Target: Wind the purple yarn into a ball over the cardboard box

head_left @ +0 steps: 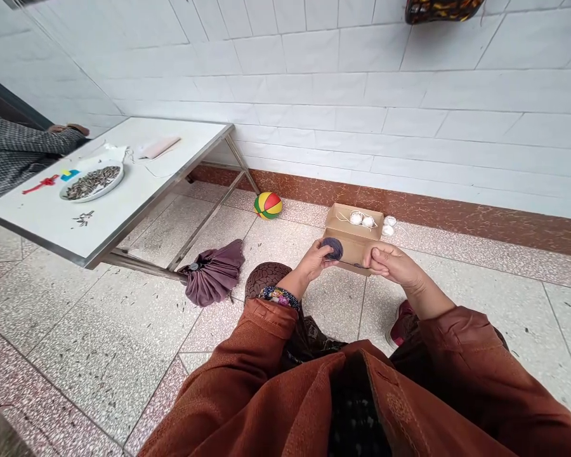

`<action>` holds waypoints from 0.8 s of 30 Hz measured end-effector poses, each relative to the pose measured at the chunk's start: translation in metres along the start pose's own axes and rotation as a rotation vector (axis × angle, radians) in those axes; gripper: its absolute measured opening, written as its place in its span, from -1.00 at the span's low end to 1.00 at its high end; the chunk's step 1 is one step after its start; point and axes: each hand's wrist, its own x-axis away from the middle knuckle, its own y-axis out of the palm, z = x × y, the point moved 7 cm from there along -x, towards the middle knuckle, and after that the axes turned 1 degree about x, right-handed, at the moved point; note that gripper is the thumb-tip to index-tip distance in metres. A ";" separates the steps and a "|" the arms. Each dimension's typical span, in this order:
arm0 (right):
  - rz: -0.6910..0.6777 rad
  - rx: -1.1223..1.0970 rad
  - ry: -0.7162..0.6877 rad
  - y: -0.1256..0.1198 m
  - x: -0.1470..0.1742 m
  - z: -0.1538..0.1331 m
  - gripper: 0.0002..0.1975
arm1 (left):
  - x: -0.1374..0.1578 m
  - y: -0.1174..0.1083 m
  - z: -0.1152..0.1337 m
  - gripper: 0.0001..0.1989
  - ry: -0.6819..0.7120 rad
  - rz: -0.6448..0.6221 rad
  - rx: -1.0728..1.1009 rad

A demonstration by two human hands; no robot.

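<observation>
Beyond the rust-brown jacket [276,406], the left hand [314,260] grasps a dark yarn ball [334,249] by the left edge of the open box [353,251]; the right hand [393,264] is clenched near its near-right corner, on what I cannot tell

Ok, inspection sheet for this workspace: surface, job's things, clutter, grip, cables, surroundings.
Surface: speckled floor, small dark bits scattered to the left.
Job's things: dark yarn; open box with white balls inside, more white ones beside it.
Clutter: striped ball, purple fabric on the floor; plate on the table.
Grip: left hand holds the yarn; right hand closed, contents unclear.
Cables: nothing seen.
Surroundings: tiled wall; another person's sleeve by the table.
</observation>
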 end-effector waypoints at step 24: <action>0.500 0.075 0.022 -0.068 -0.026 0.035 -0.51 | 0.028 0.047 -0.019 0.00 0.211 -0.510 -0.602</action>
